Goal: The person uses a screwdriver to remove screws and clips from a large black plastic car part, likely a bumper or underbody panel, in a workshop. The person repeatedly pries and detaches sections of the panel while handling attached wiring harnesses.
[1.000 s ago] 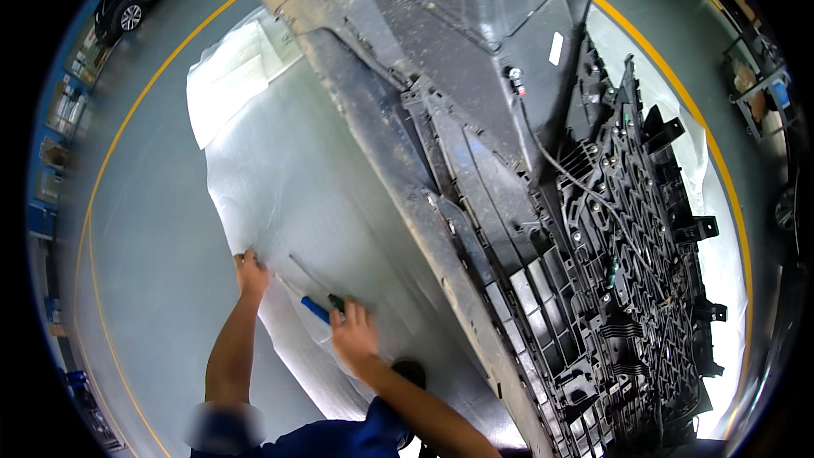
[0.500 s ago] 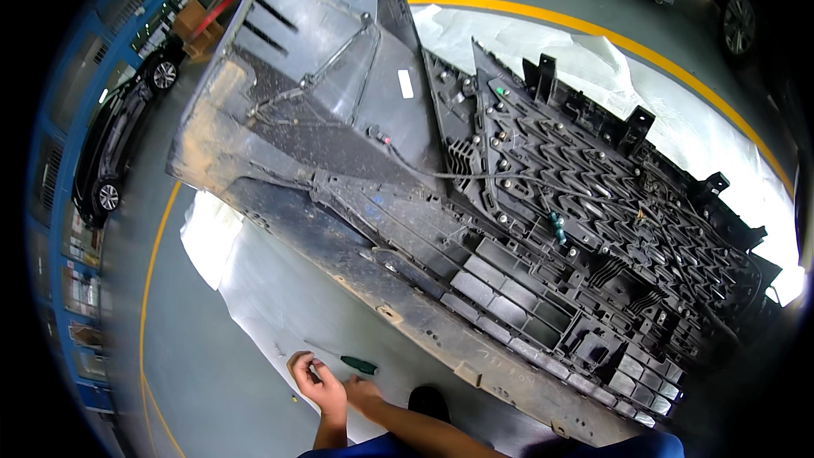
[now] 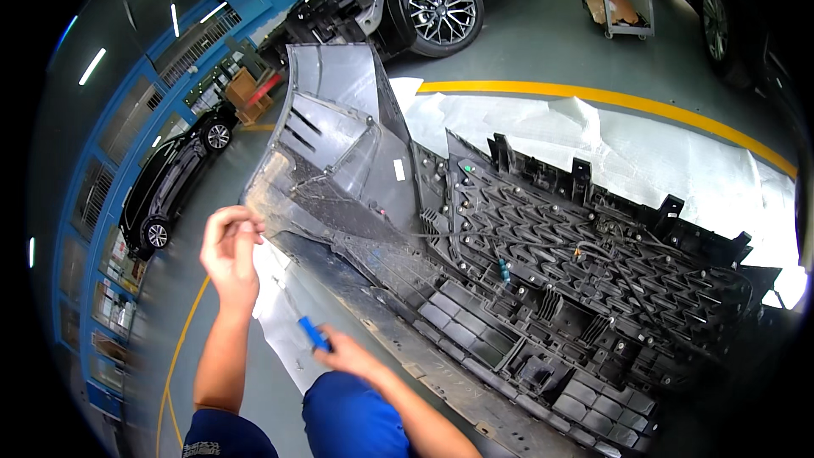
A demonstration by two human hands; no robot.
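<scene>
A large dark car bumper (image 3: 398,171) with a patterned grille (image 3: 585,254) lies with its inner side up in front of me, dirt on its left end. My left hand (image 3: 229,259) is raised beside that left end, thumb and fingers curled together; what they hold, if anything, cannot be made out. Lower down, my right hand (image 3: 346,353) is closed at the end of a blue-handled screwdriver (image 3: 312,333), whose thin shaft points up and left toward the left hand. A teal tool-like piece (image 3: 504,270) rests on the bumper's inner side.
White sheeting (image 3: 526,123) lies under and behind the bumper, inside a yellow floor line (image 3: 593,100). Beyond stand a grey car (image 3: 441,13) with its front stripped and a trolley (image 3: 626,8). A black car (image 3: 178,174) is at the left.
My view has tilted up, showing the grey car. Both hands have come up and left in the picture; the left is now near the bumper's end. The tool handle at the right hand, green before, looks blue.
</scene>
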